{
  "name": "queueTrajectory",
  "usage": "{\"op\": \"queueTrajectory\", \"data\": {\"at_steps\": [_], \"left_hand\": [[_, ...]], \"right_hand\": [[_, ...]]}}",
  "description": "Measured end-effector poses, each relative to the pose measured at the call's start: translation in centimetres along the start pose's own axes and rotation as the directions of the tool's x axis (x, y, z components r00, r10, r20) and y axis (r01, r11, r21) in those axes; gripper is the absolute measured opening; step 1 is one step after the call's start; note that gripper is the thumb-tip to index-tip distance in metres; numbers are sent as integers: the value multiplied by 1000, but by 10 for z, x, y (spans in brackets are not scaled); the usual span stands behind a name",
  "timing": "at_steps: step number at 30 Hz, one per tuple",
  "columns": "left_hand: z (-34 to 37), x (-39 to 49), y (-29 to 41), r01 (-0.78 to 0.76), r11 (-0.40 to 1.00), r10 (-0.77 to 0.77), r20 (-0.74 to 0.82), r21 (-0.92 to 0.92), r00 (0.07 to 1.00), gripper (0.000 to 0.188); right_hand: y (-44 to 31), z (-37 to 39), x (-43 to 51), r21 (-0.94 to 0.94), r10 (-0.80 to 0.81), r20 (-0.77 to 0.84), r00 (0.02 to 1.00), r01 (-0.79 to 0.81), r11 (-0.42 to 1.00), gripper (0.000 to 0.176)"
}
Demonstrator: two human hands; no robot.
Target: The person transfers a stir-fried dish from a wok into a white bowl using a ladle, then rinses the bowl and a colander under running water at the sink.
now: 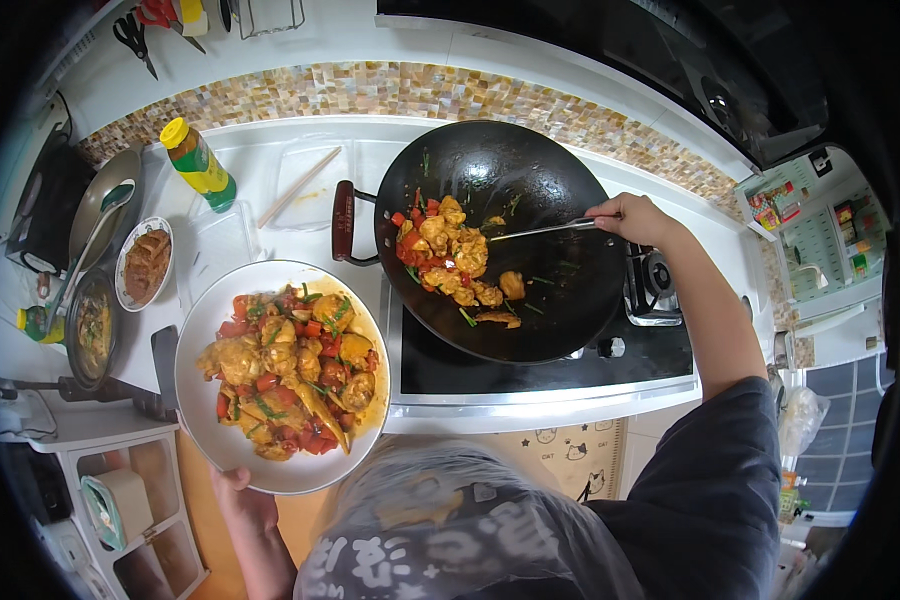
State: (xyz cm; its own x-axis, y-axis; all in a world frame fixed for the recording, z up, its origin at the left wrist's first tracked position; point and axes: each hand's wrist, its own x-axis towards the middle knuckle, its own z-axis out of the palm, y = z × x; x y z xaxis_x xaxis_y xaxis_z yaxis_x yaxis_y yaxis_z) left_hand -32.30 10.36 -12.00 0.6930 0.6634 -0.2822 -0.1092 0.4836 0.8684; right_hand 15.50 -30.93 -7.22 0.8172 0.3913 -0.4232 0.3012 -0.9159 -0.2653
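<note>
My left hand (244,495) grips the near rim of a white plate (195,405), thumb on top and fingers hidden below. Chicken pieces with diced red pepper and green onion (292,375) fill its middle, with sauce around them. My right hand (634,219) is closed around the metal handle of a cooking utensil (544,229) over the black wok (562,292). The utensil's far end is hidden among more chicken and red pepper (450,247) on the wok's left side. A few pieces and green bits cling to the wok's surface. Its red-brown side handle (343,221) points left.
The wok sits on a black gas stove (465,371); another burner (652,281) is at right. Left on the counter are a yellow-capped bottle (202,165), chopsticks (300,187), a bowl of brown food (144,262), a lidded dish (92,330) and a knife (165,367). A range hood (607,52) overhangs.
</note>
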Motion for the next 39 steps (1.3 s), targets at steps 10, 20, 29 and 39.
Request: {"op": "queueTrajectory", "data": {"at_steps": [10, 20, 29, 39], "left_hand": [[52, 20, -1, -26, 998, 35, 148, -61, 988, 64], [170, 58, -5, 39, 998, -53, 314, 49, 948, 58], [260, 84, -24, 158, 987, -129, 440, -29, 889, 54], [253, 75, -28, 216, 975, -209, 482, 41, 851, 58]], "right_hand": [[45, -43, -44, 107, 7, -94, 996, 3, 994, 25], [5, -167, -140, -61, 97, -353, 931, -127, 990, 26], [-103, -167, -199, -324, -88, -528, 844, -104, 940, 25], [-156, -122, -248, -832, -680, -555, 479, -332, 445, 20]]}}
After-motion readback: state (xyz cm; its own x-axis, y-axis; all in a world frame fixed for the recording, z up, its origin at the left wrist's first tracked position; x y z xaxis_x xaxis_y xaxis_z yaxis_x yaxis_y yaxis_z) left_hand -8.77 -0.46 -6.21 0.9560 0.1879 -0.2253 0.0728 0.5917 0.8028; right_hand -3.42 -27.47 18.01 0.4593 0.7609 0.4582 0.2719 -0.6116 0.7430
